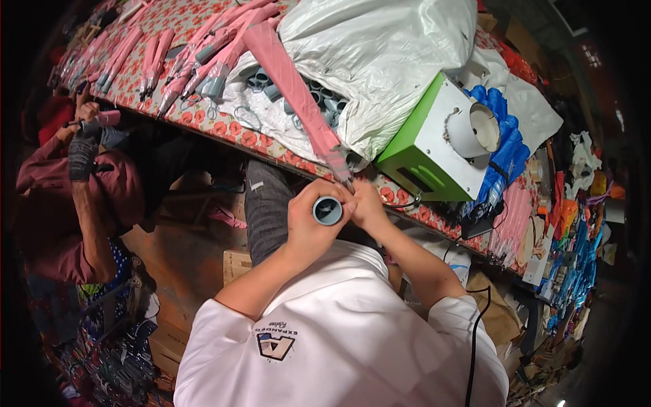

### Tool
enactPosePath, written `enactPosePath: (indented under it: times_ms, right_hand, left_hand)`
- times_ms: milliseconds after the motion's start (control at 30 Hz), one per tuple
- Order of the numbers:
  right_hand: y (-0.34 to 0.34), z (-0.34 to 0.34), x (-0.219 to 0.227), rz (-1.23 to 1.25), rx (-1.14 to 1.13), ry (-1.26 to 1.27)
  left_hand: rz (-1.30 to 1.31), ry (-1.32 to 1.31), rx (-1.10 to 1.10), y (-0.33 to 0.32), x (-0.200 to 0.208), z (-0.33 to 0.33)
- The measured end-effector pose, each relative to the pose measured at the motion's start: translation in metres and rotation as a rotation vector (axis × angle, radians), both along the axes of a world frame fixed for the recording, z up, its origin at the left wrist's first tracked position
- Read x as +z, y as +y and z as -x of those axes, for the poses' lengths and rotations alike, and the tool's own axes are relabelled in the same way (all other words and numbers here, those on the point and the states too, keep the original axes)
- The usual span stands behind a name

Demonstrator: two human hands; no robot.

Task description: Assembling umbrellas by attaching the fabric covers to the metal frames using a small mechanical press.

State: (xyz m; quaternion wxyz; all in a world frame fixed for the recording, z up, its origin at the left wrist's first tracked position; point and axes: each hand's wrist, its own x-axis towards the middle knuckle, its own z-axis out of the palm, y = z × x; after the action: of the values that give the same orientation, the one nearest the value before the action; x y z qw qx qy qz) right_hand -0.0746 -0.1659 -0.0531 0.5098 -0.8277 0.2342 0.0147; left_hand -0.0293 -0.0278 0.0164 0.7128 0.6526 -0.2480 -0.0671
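the left hand (308, 216) is wrapping its fingers around a blue-grey cup (327, 211), gripping it so that its round opening is facing up toward the camera. the right hand (367, 203) is meeting the left one just beside the cup, its fingers curling in at the lower end of a pink folded umbrella (290, 89); that end is blurring, so one cannot tell whether these fingers are gripping it. the umbrella is slanting across the surface (230, 129), its lower end reaching past the near edge to the hands and its wider end lying toward the far side.

a red-flowered cover is spreading over the surface. beneath and beside the umbrella, more grey cups (332, 104) are lying in a pile, and a white plastic sheet (380, 54) is bunching up behind them. to the right, a green and white box (434, 146) is standing with a round white spout (475, 129) on its face, and a blue bundle (508, 146) is resting against its far side. other pink umbrellas (122, 57) are lying toward the upper left. at the left, a co-worker in a maroon top (102, 197) is sitting near the surface, holding something pink.
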Motion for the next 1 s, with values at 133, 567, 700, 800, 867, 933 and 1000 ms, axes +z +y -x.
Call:
enactPosePath:
  times_ms: [133, 567, 700, 800, 867, 933, 1000]
  right_hand:
    - [0.002, -0.003, 0.002, -0.002, 0.03, -0.023]
    - [-0.009, 0.003, 0.019, -0.078, 0.108, -0.092]
    - [-0.009, 0.005, 0.077, -0.127, 0.08, -0.061]
    - [-0.008, 0.001, 0.088, -0.464, 0.062, -0.084]
    - [-0.008, 0.001, 0.089, -0.574, 0.058, -0.093]
    - [-0.008, 0.004, 0.084, -0.673, 0.106, -0.087]
    - [-0.008, 0.006, 0.081, -0.772, 0.157, -0.078]
  left_hand:
    - [0.028, -0.041, -0.018, 0.002, 0.011, 0.003]
    - [0.086, -0.116, -0.067, 0.014, 0.027, -0.007]
    - [-0.023, -0.007, -0.027, 0.015, 0.018, -0.012]
    - [0.172, 0.124, -0.1, 0.009, 0.013, -0.013]
    - [0.239, 0.165, -0.122, 0.006, 0.014, -0.011]
    - [0.239, 0.075, -0.099, 0.0, 0.021, -0.009]
    - [0.237, -0.015, -0.073, -0.003, 0.026, -0.007]
